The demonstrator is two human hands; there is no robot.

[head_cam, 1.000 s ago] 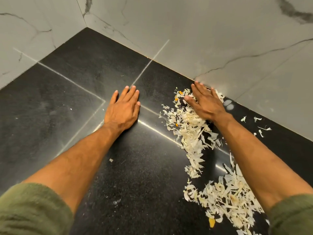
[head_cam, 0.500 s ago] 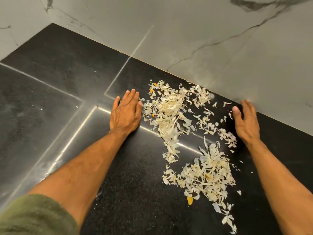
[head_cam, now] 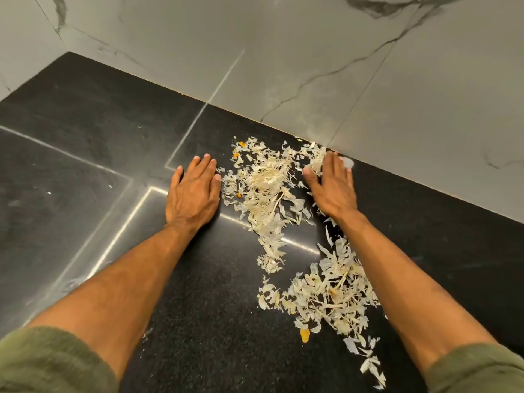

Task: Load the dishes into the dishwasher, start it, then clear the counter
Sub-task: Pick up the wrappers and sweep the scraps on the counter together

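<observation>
Pale, papery vegetable peels lie scattered on the black stone counter (head_cam: pixel 85 171). An upper heap of peels (head_cam: pixel 263 182) sits between my two hands, and a lower heap of peels (head_cam: pixel 331 296) lies nearer to me beside my right forearm. My left hand (head_cam: pixel 192 194) lies flat on the counter, fingers straight, at the left edge of the upper heap. My right hand (head_cam: pixel 331 188) is flat on the counter at the heap's right edge, fingers straight, touching peels close to the wall. A few orange scraps (head_cam: pixel 304 334) are mixed in.
A grey marble wall (head_cam: pixel 340 66) rises along the counter's back edge, and a second wall (head_cam: pixel 19 38) meets it at the far left corner. Bright seam lines (head_cam: pixel 113 239) cross the counter on the left.
My right hand has swept left along the wall, pushing loose peels into the upper heap. My left hand has stayed flat in place. The view has shifted slightly.
</observation>
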